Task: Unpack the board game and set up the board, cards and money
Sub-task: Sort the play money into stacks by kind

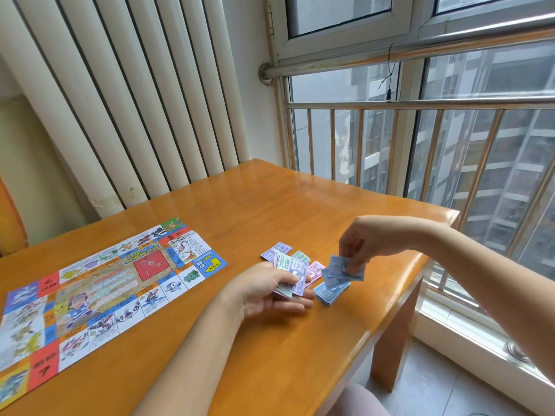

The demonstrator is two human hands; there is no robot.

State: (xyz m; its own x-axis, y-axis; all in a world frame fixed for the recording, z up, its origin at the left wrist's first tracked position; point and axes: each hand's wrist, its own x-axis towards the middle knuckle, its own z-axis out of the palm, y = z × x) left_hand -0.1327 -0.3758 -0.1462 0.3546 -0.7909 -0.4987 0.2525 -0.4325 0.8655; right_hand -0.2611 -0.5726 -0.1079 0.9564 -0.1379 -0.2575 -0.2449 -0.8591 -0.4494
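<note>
The colourful paper game board [99, 292] lies unfolded flat on the left of the wooden table [270, 211]. My left hand [270, 291], palm up, grips a fanned stack of play money [292, 273], purple and green notes on top. My right hand [359, 246] pinches a blue note [342, 270] just above a small pile of blue notes [330, 291] on the table. Behind lie separate small piles: purple notes [274, 250], green notes [300, 256] and pink notes [315, 271].
The table's right edge [420, 265] runs close beside my right hand, with the floor below. A window with metal railing bars [420, 139] stands beyond it. A white ribbed radiator [120, 100] rises behind the table.
</note>
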